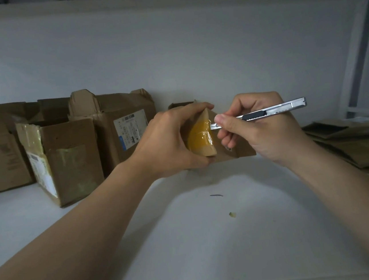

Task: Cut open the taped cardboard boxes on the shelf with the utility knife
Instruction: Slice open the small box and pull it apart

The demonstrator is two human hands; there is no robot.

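White shelf [191,243] mid-frame: left hand [169,141] curls around a small yellow-taped cardboard box [200,136]; right hand [258,128] pinches a silver utility knife [268,112] against its tape.

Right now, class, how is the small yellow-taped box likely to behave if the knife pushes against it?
Probably light: the left hand alone holds the small box tilted. Its glossy yellow tape looks slick, so the utility knife might skid. Being small, it would likely slide or tip if the grip loosened.
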